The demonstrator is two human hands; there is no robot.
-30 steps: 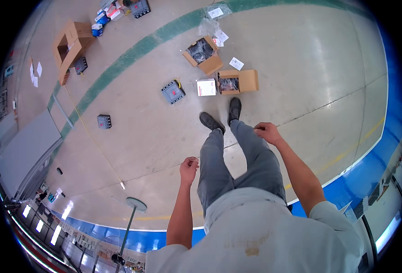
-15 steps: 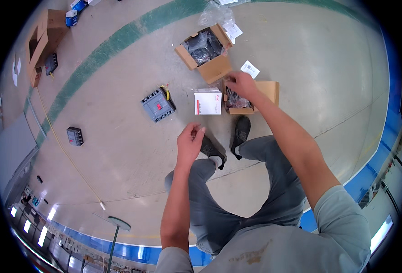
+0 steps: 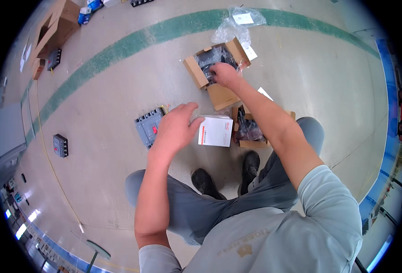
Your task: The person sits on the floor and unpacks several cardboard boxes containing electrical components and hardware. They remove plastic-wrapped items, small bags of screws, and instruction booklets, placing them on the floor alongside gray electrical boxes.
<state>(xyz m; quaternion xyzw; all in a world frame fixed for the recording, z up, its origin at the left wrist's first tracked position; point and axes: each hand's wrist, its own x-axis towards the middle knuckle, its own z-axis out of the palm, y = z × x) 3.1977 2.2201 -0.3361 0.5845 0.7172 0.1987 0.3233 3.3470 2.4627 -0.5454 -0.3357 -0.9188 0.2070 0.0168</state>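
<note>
My right hand reaches into an open cardboard box that holds black parts in clear plastic. Its fingers are curled, and their tips are hidden among the contents, so what they hold cannot be made out. My left hand is open, thumb apart from the fingers, beside a white carton with red marks. It partly covers a grey circuit breaker with a red handle and yellow wires. Under my right forearm lies a second open box with plastic-wrapped dark parts.
Crumpled clear plastic and a white paper lie beyond the boxes. Another breaker is on the floor at left. Far left, a large cardboard box stands near a dark breaker. My shoes are close to the white carton.
My right hand has moved from the nearer box to the farther one. My left hand has come forward and opened beside the white carton. My body is lower, knees spread wider.
</note>
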